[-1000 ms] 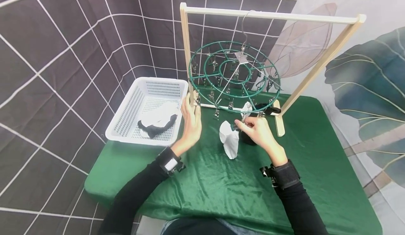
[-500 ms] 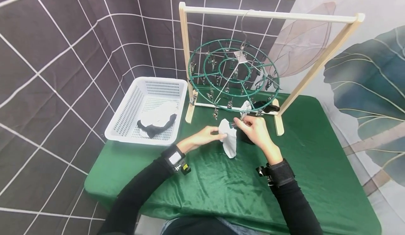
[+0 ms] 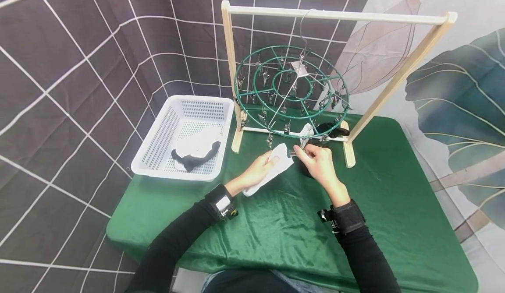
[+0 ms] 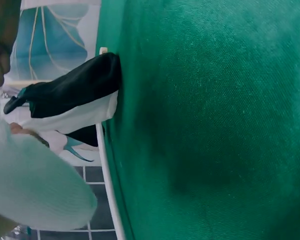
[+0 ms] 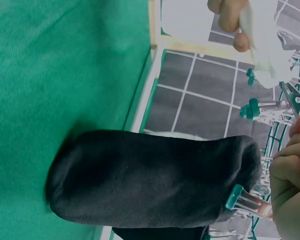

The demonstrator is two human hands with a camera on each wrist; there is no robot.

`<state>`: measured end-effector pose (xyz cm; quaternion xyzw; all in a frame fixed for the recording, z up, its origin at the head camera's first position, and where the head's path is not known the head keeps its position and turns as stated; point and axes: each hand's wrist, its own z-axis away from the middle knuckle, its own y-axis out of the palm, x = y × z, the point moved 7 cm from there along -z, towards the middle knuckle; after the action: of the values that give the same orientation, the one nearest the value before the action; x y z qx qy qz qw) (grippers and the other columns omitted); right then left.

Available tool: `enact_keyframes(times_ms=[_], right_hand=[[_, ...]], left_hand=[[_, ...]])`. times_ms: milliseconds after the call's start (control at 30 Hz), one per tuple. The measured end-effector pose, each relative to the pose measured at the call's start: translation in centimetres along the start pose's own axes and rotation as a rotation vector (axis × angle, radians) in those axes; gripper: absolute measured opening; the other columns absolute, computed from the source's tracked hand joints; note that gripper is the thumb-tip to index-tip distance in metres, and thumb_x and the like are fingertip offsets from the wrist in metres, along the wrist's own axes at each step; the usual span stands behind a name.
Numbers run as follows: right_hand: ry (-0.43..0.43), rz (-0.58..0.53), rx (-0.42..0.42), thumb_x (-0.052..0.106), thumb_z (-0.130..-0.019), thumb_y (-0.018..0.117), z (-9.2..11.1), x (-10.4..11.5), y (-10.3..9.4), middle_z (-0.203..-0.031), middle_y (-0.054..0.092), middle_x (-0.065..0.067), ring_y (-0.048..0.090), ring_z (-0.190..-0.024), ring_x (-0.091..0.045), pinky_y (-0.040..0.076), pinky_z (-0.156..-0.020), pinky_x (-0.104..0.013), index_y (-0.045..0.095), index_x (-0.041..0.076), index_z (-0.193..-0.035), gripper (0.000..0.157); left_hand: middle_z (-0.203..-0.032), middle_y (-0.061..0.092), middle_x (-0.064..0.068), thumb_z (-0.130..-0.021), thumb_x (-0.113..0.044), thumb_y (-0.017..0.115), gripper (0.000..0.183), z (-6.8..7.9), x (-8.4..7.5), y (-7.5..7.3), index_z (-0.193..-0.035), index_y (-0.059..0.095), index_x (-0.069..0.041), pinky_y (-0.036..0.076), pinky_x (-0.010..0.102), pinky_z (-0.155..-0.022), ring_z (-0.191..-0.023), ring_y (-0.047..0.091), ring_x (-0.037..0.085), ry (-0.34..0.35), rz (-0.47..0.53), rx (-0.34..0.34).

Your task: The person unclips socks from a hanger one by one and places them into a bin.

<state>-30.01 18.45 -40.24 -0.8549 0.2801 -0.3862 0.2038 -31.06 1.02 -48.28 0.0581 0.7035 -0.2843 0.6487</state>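
Note:
A white sock (image 3: 276, 166) lies tilted across my left hand (image 3: 256, 170), whose fingers grip it. In the left wrist view the sock (image 4: 45, 180) fills the lower left. My right hand (image 3: 321, 164) pinches a metal clip (image 5: 296, 100) of the hanger, its green tips right at the sock's upper edge. Close by on the right, a black sock (image 5: 155, 177) hangs from another green-tipped clip (image 5: 234, 196). Behind it hangs a further white sock (image 4: 80, 114). Thumb and curled fingers of the right hand (image 5: 292, 175) show at the right wrist view's edge.
A round green hanger (image 3: 246, 94) with several clips hangs from a wooden rack (image 3: 335, 16). To the left stands a white basket (image 3: 151, 146) holding white cloth (image 3: 199, 142) and a dark grey piece (image 3: 193, 162). Green cloth (image 3: 276, 236) covers the table.
My left hand has come from beside the basket to the white sock and now grips it. The sock, hanging down before, is tilted toward the left. The right hand stays at the clip.

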Motion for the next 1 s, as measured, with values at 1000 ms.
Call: enact_keyframes(times_ms=[1000], right_hand=[[-0.021,-0.016,-0.013,0.012,-0.087,0.077,0.2,0.0,-0.7,-0.054,0.026,0.011,0.020,-0.050,0.003,0.015,-0.050,-0.018,0.037,0.010,-0.054,0.052]], left_hand=[[-0.118,0.063,0.030,-0.109,-0.019,0.033,0.041,2.2,-3.5,-18.0,-0.133,0.050,0.009,0.051,0.051,-0.097,-0.109,0.063,0.042,-0.193,-0.843,0.163]])
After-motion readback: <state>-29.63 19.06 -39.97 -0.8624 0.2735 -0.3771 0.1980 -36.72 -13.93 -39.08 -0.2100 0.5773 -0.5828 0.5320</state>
